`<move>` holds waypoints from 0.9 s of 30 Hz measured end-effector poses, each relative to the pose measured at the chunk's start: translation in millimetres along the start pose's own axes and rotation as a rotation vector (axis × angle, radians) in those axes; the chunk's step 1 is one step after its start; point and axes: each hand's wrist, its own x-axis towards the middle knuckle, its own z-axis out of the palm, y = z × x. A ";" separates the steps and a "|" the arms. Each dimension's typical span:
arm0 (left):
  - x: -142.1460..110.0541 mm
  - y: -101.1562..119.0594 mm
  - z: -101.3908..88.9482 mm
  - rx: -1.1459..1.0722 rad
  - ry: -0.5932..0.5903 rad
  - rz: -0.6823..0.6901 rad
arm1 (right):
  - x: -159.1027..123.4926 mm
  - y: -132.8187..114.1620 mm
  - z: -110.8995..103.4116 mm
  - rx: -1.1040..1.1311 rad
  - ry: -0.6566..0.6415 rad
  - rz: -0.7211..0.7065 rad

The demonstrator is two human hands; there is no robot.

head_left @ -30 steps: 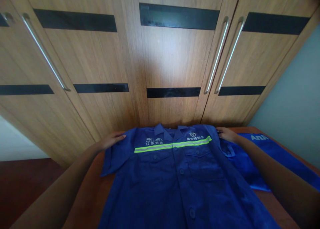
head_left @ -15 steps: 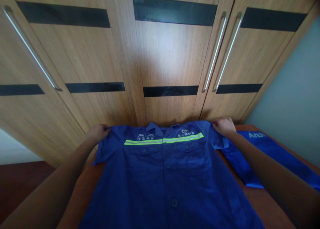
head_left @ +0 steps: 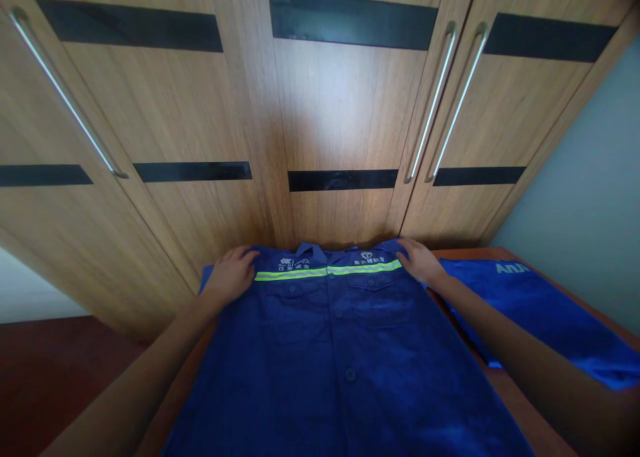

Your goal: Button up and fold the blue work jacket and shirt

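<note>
A dark blue short-sleeved work shirt (head_left: 305, 350) lies front up, its collar toward the cabinet. Across its chest runs a yellow-green and grey reflective strip (head_left: 295, 274), with white logos and lettering above. My left hand (head_left: 233, 274) rests on the shirt's left-side shoulder, fingers a little apart and curved over the cloth. At the opposite shoulder, my right hand (head_left: 421, 260) touches the fabric with thumb and fingers apart. Both hands cover much of the sleeves. The shirt's lower hem is out of view.
A brighter blue folded garment (head_left: 540, 317) with pale lettering lies to the right on the reddish-brown table (head_left: 505, 384). Behind the table stands a wooden cabinet (head_left: 335, 110) with metal handles (head_left: 433, 104) and black panels. A grey wall (head_left: 590, 157) is at the right.
Both hands have let go of the sleeve edges and moved inward to the shoulders. The sleeves no longer stretch out as far to the sides.
</note>
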 end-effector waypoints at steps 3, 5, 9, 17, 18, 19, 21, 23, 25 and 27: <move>-38.7 29.1 -0.9 -0.099 -0.088 0.180 | -48.7 -29.9 4.9 0.123 0.035 -0.191; -70.9 43.1 0.5 -0.122 -0.129 0.185 | -84.8 -44.1 6.2 0.180 0.039 -0.226; -132.4 49.6 8.9 -0.139 -0.126 0.144 | -144.7 -54.2 10.4 0.197 -0.020 -0.181; -137.8 40.0 25.5 -0.095 -0.138 0.185 | -140.0 -40.5 20.9 0.095 -0.125 -0.162; -129.3 42.5 25.0 -0.091 -0.152 0.179 | -132.0 -39.8 19.2 0.093 -0.136 -0.159; -121.4 45.5 23.4 -0.088 -0.166 0.166 | -125.0 -39.8 16.9 0.096 -0.148 -0.157; -111.2 52.0 16.3 -0.079 -0.184 0.132 | -117.6 -41.3 10.3 0.120 -0.175 -0.152; -114.6 56.8 4.4 -0.081 -0.192 0.108 | -123.1 -43.1 1.7 0.161 -0.186 -0.144; -135.8 58.6 -9.7 -0.133 -0.202 0.107 | -143.6 -42.6 -8.6 0.226 -0.186 -0.145; -173.9 57.2 -21.4 -0.246 -0.207 0.126 | -177.2 -38.2 -20.6 0.319 -0.192 -0.153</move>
